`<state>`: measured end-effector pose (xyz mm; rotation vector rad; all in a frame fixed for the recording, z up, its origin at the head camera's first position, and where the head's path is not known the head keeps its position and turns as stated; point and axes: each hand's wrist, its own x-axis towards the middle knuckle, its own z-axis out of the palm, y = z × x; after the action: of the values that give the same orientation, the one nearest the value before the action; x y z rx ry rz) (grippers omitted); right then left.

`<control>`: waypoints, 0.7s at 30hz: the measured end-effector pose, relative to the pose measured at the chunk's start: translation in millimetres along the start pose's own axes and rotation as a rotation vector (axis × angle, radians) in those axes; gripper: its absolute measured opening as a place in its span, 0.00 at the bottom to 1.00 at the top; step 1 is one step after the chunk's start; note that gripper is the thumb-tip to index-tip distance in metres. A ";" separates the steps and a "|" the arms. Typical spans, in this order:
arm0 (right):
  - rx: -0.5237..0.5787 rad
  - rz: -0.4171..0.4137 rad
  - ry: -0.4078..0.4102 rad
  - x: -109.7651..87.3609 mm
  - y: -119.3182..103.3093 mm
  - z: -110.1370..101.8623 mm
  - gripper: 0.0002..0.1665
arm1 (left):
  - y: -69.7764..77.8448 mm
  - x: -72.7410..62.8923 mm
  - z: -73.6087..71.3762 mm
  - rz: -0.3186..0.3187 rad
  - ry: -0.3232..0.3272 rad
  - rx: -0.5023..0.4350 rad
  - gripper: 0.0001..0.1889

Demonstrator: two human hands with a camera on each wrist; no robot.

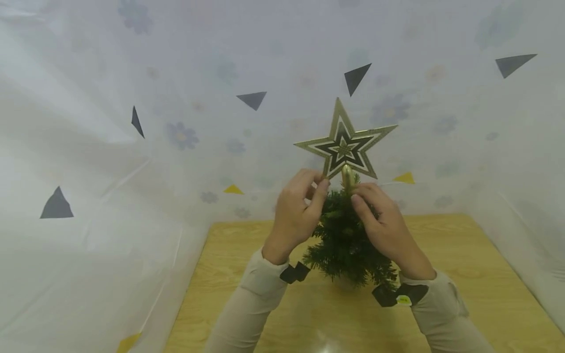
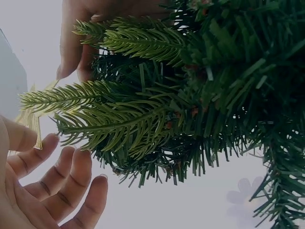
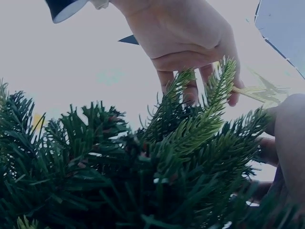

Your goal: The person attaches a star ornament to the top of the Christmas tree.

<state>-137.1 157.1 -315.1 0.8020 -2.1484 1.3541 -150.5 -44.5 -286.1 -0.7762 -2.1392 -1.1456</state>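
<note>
A gold and black star tree topper (image 1: 344,148) stands upright over a small green artificial Christmas tree (image 1: 348,240), its gold socket (image 1: 347,175) at the tree's tip. My left hand (image 1: 296,208) pinches the star's lower left point between thumb and index finger; its other fingers spread loosely in the left wrist view. My right hand (image 1: 384,220) has its thumb and index finger at the bottom of the socket. Branch tips (image 2: 109,117) partly hide the star in the left wrist view. In the right wrist view, the right hand (image 3: 293,143) shows at the right edge behind needles.
The tree stands on a light wood-grain table (image 1: 238,274). Behind and beside it hangs a pale flowered sheet (image 1: 273,59) with several dark and yellow triangles. Dark bands (image 1: 295,272) circle both wrists over the pale sleeves (image 1: 247,309).
</note>
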 end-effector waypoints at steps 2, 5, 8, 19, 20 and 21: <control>-0.002 0.011 -0.009 -0.5 0.7 -0.5 0.13 | -0.7 -0.5 -0.3 -0.005 -0.001 -0.010 0.14; -0.019 0.016 -0.022 -0.5 1.3 -1.1 0.15 | -1.3 -1.9 -0.9 -0.021 -0.003 -0.027 0.15; -0.033 0.022 -0.032 0.4 0.4 -1.5 0.16 | -2.0 -2.7 -1.3 -0.032 -0.007 -0.030 0.15; -0.049 0.042 -0.038 0.8 -1.3 -2.3 0.21 | -4.3 -2.8 -4.0 -0.048 -0.026 0.002 0.17; -0.049 0.041 -0.044 0.2 -1.1 -2.9 0.21 | -4.8 -3.3 -4.6 -0.053 -0.027 0.007 0.18; -0.049 0.040 -0.050 -0.7 -0.7 -4.0 0.22 | -5.3 -3.9 -5.4 -0.059 -0.028 0.014 0.18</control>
<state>-135.8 160.6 -313.5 0.7852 -2.2385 1.3082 -150.6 -52.4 -289.2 -0.7308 -2.2046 -1.1549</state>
